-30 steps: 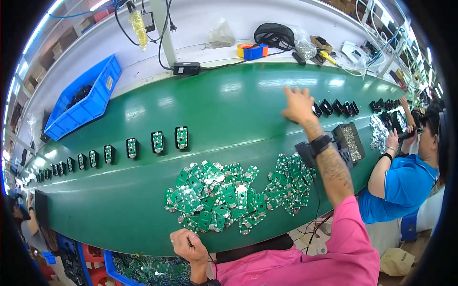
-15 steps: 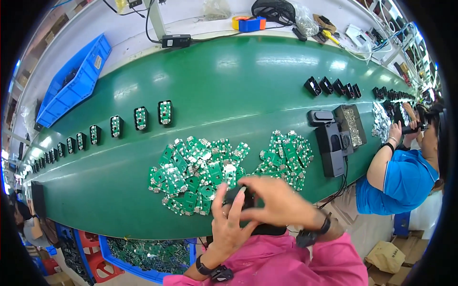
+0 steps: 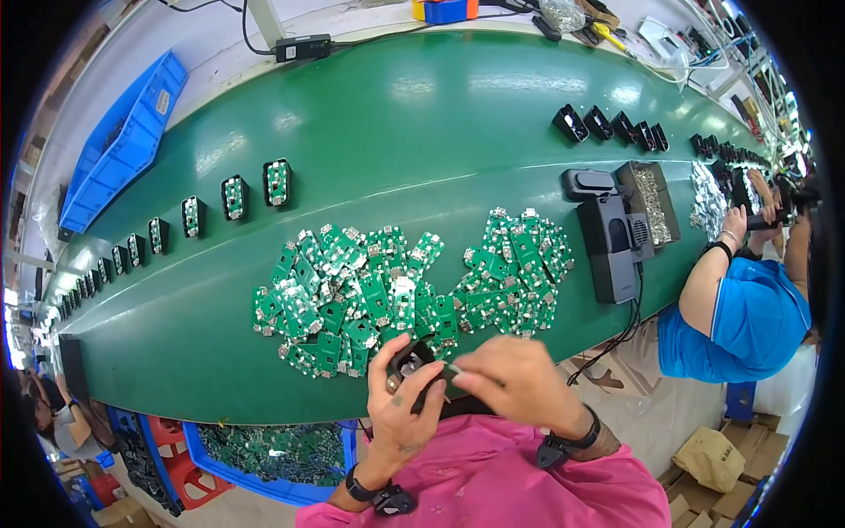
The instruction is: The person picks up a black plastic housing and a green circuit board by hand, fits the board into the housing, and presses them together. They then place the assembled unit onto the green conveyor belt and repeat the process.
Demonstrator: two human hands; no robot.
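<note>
Housing (image 3: pixel 412 355), black and hollow, is held in my left grip (image 3: pixel 403 412), over the near edge of the green surface (image 3: pixel 176 356). My right grip (image 3: pixel 521 380) is just beside it, blurred; I cannot tell whether it pinches anything. Circuit boards (image 3: pixel 374 297) lie heaped beyond.

Long green worktable (image 3: pixel 370 132); bright reflections (image 3: pixel 528 84) on top; white wall (image 3: pixel 207 48) behind; pale floor (image 3: pixel 629 418) lower right
</note>
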